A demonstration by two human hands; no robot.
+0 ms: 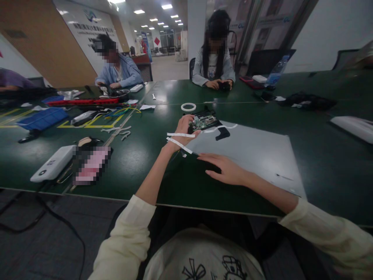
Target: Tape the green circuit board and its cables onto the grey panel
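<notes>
My left hand [184, 127] is closed on the left edge of a green circuit board [203, 121] with dark parts around it. White tape strips [179, 144] cross the back of that hand and the wrist. Below and right of the board lies a flat grey panel [256, 151], with a small black piece [223, 133] on it. A thin white strip [220, 128] runs beside the board. My right hand [224, 168] is open near the panel's front edge, fingers stretched out and apart from the board; nothing shows in it.
A tape roll [188, 106] lies beyond the board. To the left are a white power bank [53, 163], a blue tray [43, 118] and bent grey pieces [118, 131]. Across the green table sit two people; one holds a black object [224, 85]. A bottle [276, 74] stands far right.
</notes>
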